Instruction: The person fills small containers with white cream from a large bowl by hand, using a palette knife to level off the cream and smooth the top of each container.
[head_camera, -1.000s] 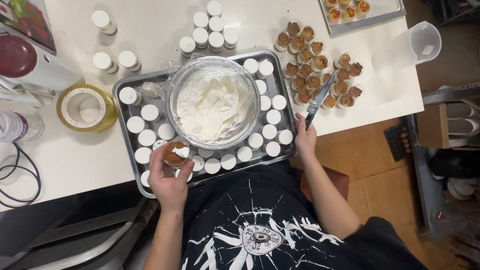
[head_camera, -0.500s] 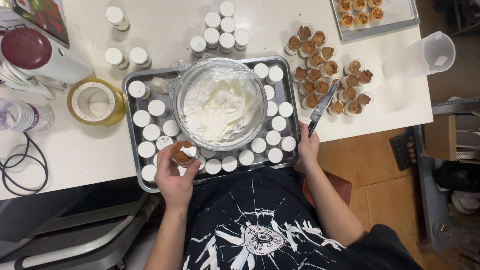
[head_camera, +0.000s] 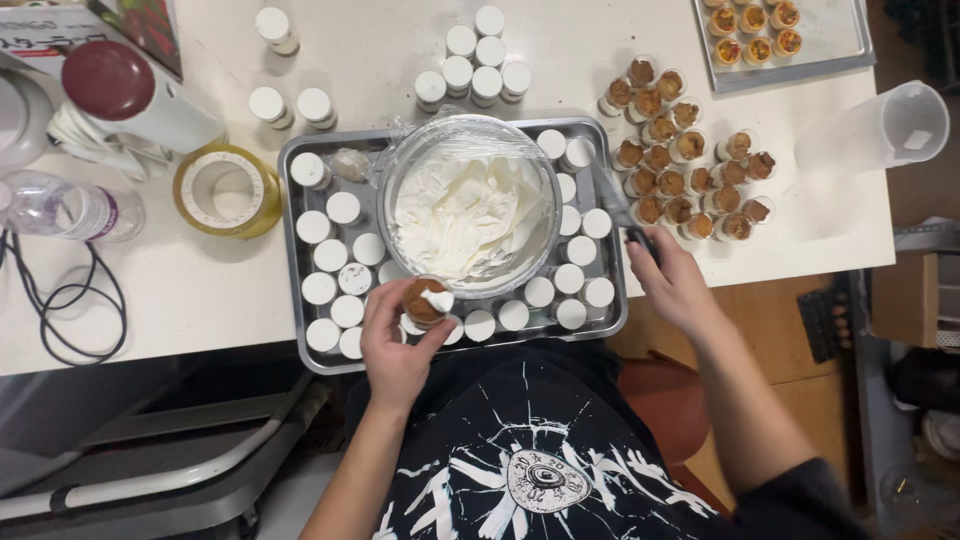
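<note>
Two hands working over one rectangular metal baking tray (head_camera: 292, 250). Just ahead of both hands sits a large clear glass bowl of white whipped cream (head_camera: 470, 205), cling film around its rim; probably heavy and slick-walled, best gripped at the rim with both hands. Ringing the bowl: small white-topped cups (head_camera: 330, 255) in rows, light and easy to tip. Right hand (head_camera: 675, 285) is clenched around the dark handle of a thin metal spatula (head_camera: 625, 215), blade pointing away toward the bowl's right side; stiff, fine by the handle. Left hand (head_camera: 395, 345) grasps a small clear plastic cup of brown filling with a white cream dab (head_camera: 425, 300), at the tray's near edge. Thin-walled, likely crushable: hold by the sides, lightly, keep upright.
</note>
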